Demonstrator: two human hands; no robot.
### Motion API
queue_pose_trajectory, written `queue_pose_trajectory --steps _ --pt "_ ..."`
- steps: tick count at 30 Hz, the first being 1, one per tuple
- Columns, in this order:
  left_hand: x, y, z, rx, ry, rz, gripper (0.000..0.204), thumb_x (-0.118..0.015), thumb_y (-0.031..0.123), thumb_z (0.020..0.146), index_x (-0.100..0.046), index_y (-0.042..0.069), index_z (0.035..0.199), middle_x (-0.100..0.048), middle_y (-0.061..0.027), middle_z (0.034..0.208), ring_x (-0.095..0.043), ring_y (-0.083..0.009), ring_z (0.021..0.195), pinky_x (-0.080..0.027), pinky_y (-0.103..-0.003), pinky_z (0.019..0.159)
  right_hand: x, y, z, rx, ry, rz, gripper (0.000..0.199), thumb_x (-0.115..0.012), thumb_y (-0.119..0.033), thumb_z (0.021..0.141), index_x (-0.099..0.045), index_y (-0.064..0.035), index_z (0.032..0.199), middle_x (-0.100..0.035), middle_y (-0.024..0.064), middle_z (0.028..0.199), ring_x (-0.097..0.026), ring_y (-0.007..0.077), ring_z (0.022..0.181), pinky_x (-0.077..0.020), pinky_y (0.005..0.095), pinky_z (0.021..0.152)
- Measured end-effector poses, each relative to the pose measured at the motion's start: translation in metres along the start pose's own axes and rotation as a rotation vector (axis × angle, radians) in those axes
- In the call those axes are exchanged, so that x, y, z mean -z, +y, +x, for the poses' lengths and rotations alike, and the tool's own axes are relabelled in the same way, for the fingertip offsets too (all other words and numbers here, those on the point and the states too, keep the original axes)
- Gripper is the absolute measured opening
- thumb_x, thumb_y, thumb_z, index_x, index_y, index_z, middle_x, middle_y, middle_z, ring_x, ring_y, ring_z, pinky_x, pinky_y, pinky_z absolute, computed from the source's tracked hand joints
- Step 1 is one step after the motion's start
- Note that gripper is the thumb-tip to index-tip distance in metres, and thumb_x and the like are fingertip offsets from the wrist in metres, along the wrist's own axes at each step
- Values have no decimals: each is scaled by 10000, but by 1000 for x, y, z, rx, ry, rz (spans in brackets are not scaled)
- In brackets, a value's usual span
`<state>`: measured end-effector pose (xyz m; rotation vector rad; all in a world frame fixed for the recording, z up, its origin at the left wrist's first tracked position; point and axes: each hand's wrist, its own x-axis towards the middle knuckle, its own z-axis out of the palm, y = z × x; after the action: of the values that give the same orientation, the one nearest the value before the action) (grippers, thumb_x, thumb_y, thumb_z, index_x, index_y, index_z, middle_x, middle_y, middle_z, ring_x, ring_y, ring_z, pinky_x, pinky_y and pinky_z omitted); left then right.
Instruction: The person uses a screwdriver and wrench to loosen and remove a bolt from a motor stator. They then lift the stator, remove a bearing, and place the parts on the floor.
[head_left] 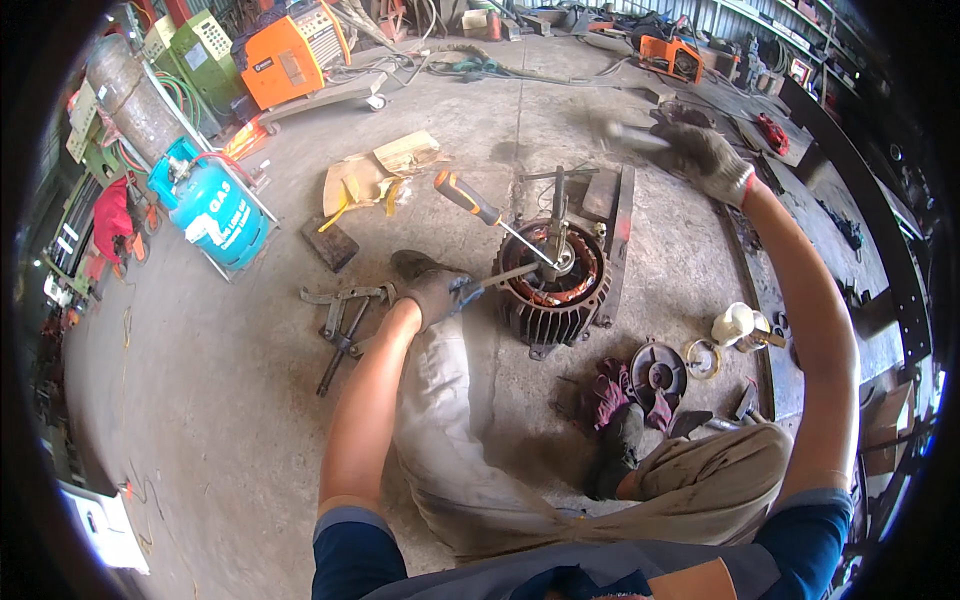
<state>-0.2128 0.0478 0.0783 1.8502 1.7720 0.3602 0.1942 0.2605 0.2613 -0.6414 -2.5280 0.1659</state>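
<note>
An electric motor [552, 318] with a finned housing stands on the floor before me, its end open and copper windings [548, 297] showing round the shaft. In my gloved left hand [437, 297] is a thin metal bar [508, 276], its far end at the motor's centre by the bearing [566, 262]. A screwdriver [472, 199] with an orange and black handle leans in there too, its tip by the shaft [558, 200]. My gloved right hand [705, 160] is raised at the far right, closed round a motion-blurred tool [635, 136] whose kind I cannot make out.
Left of my leg lies a gear puller [338, 322]. A dark block [330, 243] and torn cardboard [365, 180] are farther off. Near my right foot are a round end cover [658, 374], a purple rag [612, 393] and a hammer [746, 400]. A blue gas cylinder [215, 215] stands left.
</note>
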Motion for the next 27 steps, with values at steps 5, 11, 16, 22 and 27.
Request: queue_pose_trajectory --steps 5,11,16,22,27 --pt "8 12 -2 17 -3 -16 306 -598 360 989 -684 67 1009 -686 -200 934 -630 -377 835 -496 -436 783 2 22 -1 179 -223 -156 255 -665 -305 928 -700 -75 1033 -675 151 966 -631 373 977 -501 458 860" --pt "16 16 -3 31 22 122 380 -554 443 1000 -678 85 1019 -684 -205 946 -631 -417 874 -492 -469 791 8 31 32 204 -353 -380 230 -659 -295 914 -685 -79 988 -656 159 934 -616 375 962 -479 480 852" --pt "17 17 0 38 -20 97 402 -548 461 998 -672 79 977 -683 -203 953 -631 -432 910 -494 -485 792 10 37 49 163 -429 -468 253 -695 -308 861 -677 -67 935 -641 144 940 -592 358 994 -486 450 877" --pt "15 17 -1 4 18 119 380 -565 444 992 -685 83 1003 -688 -202 963 -643 -417 903 -498 -466 784 -2 35 69 235 -425 -465 376 -633 -382 940 -678 -36 1079 -672 194 1056 -601 400 1070 -478 485 918" --pt "10 22 -11 28 53 109 391 -565 453 988 -685 83 949 -686 -202 958 -634 -436 909 -495 -491 786 -11 24 51 120 -387 -364 383 -634 -434 925 -705 -71 1028 -696 179 976 -647 396 953 -508 479 849"
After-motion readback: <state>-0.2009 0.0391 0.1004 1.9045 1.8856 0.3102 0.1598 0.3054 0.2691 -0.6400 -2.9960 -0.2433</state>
